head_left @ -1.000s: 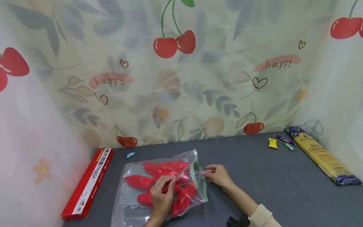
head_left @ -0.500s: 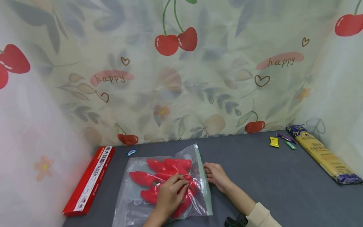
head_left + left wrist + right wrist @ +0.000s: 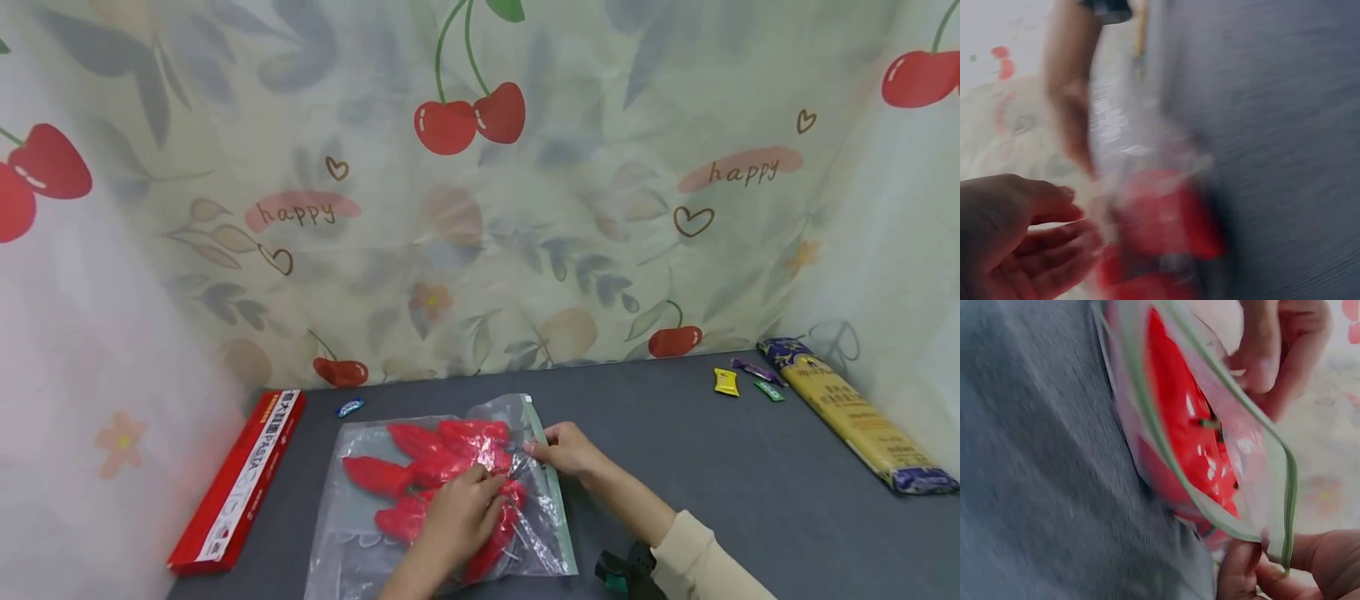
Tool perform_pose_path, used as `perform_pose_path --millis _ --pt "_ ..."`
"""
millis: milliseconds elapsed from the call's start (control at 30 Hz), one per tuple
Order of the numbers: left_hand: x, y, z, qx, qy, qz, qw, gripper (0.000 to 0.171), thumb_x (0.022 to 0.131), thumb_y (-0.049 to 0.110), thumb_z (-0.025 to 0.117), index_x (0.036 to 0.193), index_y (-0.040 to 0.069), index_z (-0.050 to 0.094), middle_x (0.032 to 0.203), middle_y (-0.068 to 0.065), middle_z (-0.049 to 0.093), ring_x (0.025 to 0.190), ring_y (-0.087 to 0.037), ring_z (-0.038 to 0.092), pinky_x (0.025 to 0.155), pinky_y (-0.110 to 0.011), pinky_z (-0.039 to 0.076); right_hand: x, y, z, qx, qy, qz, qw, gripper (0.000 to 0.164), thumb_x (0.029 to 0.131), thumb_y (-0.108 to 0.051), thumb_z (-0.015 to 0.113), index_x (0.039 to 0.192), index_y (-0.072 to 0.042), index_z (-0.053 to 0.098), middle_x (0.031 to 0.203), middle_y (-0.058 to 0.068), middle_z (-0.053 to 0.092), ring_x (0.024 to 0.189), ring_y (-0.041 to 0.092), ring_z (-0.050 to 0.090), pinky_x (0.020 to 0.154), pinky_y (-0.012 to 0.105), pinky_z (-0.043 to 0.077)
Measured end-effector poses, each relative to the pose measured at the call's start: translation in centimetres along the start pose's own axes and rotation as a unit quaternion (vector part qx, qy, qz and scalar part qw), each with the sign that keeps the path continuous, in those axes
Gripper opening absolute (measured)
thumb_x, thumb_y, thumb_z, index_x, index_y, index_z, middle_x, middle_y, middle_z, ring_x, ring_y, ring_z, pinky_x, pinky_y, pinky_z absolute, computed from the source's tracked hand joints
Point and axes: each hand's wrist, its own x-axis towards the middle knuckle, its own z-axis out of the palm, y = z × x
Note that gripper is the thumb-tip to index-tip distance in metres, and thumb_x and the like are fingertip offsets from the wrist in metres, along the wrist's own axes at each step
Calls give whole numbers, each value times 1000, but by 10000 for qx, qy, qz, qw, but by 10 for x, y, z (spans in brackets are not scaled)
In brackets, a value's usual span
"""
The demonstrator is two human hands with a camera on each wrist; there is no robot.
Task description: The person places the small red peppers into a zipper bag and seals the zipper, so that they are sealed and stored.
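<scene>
A clear zip-lock bag point(image 3: 337, 500) with a pale green seal strip lies on the dark table, holding several red peppers point(image 3: 375, 477). Its mouth faces right and gapes in the right wrist view, where a green stem shows inside. My right hand point(image 3: 573, 450) pinches the seal edge between thumb and fingers. Over the peppers, my left hand point(image 3: 463, 508) has curled fingers and pinches the upper film near the mouth. The left wrist view is blurred; there the left hand point(image 3: 1029, 237) lies beside the bag with thumb and fingers close together.
A red pasta box point(image 3: 236, 483) lies at the left, with a small blue-wrapped candy point(image 3: 349, 407) behind the bag. Toward the back right are yellow point(image 3: 726, 382), purple and green candies beside a long yellow packet point(image 3: 855, 417). Patterned curtains enclose the table point(image 3: 712, 500).
My left hand has shifted right across the bag. The bag's mouth has flattened and moved slightly right. My right hand has come from beside the edge to gripping the seal strip.
</scene>
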Motion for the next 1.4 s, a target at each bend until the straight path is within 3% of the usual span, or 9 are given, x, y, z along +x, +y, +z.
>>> perform_pose_path --millis 167,300,467,600,767,867,1000,1233,1400 --pt "25 -16 -19 -510 -456 -415 9968 7 79 15 68 82 9 70 68 2 60 60 -10 54 53 -23 43 15 3 -13 -345 -38 322 9989 21 85 -13 61 83 7 65 66 3 58 54 9 51 50 23 44" --pt "44 -33 -25 -1069 -578 -797 9894 9 81 13 66 83 5 71 67 0 63 57 -10 53 52 -21 42 28 -8 -37 -977 85 -368 9945 19 84 -11 62 86 8 63 69 11 64 54 10 54 50 24 47" --pt "73 -57 -24 -2001 -152 -1707 9647 31 86 16 62 111 -2 63 102 -15 68 88 -27 66 76 -36 53 36 -47 -64 -1654 -263 -1697 9712 14 85 -13 63 86 1 61 72 9 65 56 6 51 54 22 44" --pt "102 -74 -27 -2966 -39 -2173 9299 49 92 26 54 132 -1 44 132 -18 51 122 -34 48 99 -47 40 32 -83 -71 -1860 -881 -2578 9440 18 85 -14 64 74 -4 53 61 0 51 53 5 40 56 20 38" --pt "130 -87 -43 -4215 333 -2055 8826 33 92 19 56 114 -5 58 102 -19 64 96 -27 63 87 -37 50 21 -119 -77 -2358 -1087 -3213 9107 32 84 -15 65 63 -9 40 53 -5 40 48 1 36 54 18 31" --pt "137 -88 -51 -4439 725 -2035 8696 21 87 15 62 94 -5 64 74 -5 63 68 -13 61 67 -25 52 16 -130 -87 -2486 -939 -3108 9126 28 83 -14 66 65 -9 45 55 -2 51 52 3 50 55 18 39" --pt "137 -84 -55 -4585 979 -1904 8625 22 86 16 64 89 -5 64 67 8 60 61 -5 56 58 -20 50 15 -135 -103 -2358 -1007 -2634 9300 12 84 -12 64 78 -7 56 68 4 61 63 11 58 62 24 46" --pt "137 -74 -71 -4700 1646 -1687 8506 20 84 13 66 86 -7 64 65 8 61 60 -5 57 52 -20 49 11 -156 -136 -3021 -1138 -2777 9048 17 87 -12 61 101 -4 64 89 6 68 81 16 64 76 31 53" --pt "140 -61 -94 -4781 1868 -1238 8492 20 83 12 67 86 -8 65 68 11 63 59 -6 59 51 -21 50 -1 -185 -155 -3102 -921 -2833 9028 14 87 -8 60 99 -4 66 93 10 67 83 17 63 76 32 53"
